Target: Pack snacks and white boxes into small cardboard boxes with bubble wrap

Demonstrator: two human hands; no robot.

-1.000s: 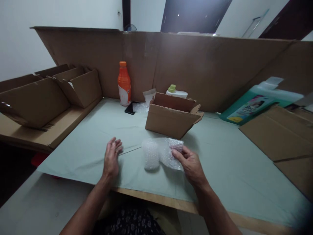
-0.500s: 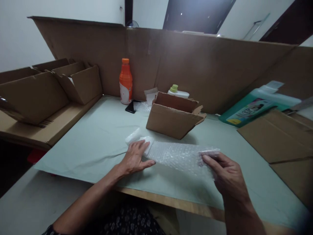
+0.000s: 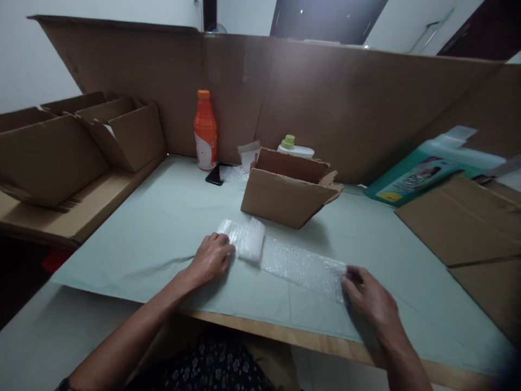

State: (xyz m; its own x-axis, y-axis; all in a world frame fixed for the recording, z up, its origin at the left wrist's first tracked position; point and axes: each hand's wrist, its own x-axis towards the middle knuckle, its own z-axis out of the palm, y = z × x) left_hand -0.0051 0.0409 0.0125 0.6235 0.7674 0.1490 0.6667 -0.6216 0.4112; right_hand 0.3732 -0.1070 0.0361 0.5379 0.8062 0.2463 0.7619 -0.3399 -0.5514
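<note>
A strip of bubble wrap (image 3: pixel 301 264) lies across the table in front of me. Near its left part sits a small white bundle (image 3: pixel 251 241), apparently wrapped in the same film; its contents are hidden. At the strip's left end, my left hand (image 3: pixel 212 255) has its fingers curled over the film's edge. My right hand (image 3: pixel 370 293) pinches the opposite end between thumb and fingers, holding the strip stretched out. Just beyond the strip stands an open cardboard box (image 3: pixel 280 198).
An orange bottle (image 3: pixel 205 130), a black phone (image 3: pixel 214 176) and a green-capped white bottle (image 3: pixel 295 147) stand or lie toward the back. Cardboard boxes (image 3: pixel 52 157) line the left. On the right are a jug of green liquid (image 3: pixel 423 171) and flat cardboard (image 3: pixel 468 222).
My right hand has lowered the strip's right end to the table. My left hand has shifted left from the white bundle to the film's left end, uncovering the bundle.
</note>
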